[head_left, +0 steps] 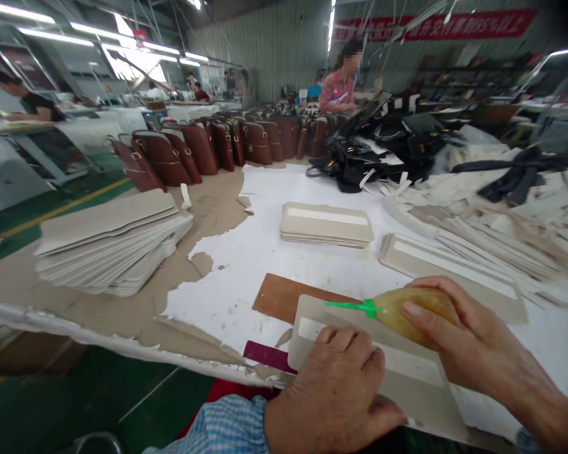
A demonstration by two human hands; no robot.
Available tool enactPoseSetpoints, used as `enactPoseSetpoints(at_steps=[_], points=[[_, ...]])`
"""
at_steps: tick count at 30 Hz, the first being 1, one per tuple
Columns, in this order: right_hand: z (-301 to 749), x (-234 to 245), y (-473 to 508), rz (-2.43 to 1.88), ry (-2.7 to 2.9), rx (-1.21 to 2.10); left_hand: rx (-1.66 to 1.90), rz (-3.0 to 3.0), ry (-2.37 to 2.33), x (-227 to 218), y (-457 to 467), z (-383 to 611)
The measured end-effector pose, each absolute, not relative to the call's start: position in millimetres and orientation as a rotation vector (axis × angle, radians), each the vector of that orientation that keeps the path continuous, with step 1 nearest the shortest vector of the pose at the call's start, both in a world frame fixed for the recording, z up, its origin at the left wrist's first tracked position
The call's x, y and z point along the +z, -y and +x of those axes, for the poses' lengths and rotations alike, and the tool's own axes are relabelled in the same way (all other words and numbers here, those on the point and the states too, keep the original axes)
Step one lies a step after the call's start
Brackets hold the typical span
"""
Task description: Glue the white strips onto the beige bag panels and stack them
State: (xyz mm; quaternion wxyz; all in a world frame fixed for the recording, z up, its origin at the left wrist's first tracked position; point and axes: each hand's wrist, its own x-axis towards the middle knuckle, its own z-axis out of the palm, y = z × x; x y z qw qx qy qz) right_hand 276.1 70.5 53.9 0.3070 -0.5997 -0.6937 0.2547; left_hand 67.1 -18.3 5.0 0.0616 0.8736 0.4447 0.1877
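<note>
My right hand [468, 340] is wrapped around a yellowish squeeze glue bottle [416, 313] with a long green nozzle. The nozzle points left, over the far edge of a grey-beige board panel [407, 391]. This panel bears a white strip along its length. Over its left part lies my left hand [331, 384], palm down, with the thumb stretched out near the close edge. Under the panel's far side a brown leather-like piece [284, 299] sticks out. A purple strip [271, 356] shows at the panel's left end.
A small stack of panels [326, 226] and another stack [454, 271] lie beyond my hands. More boards [113, 243] are fanned at the left. Brown bags [199, 148] line the back; black bags [383, 145] and pale scraps [511, 208] fill the right. A person [338, 88] is behind them.
</note>
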Motion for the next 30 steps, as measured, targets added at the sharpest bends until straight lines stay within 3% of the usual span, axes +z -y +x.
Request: enactPoseSetpoints(at_steps=[6, 30], points=[[241.7, 70.7, -76.6, -1.463, 2.042, 0.530, 0.586, 2.669, -1.352, 1.5, 18.6, 67.2], [215.3, 56.5, -93.7, -1.054, 2.316, 0.298, 0.592, 2.688, -1.333, -7.8, 17.4, 67.1]])
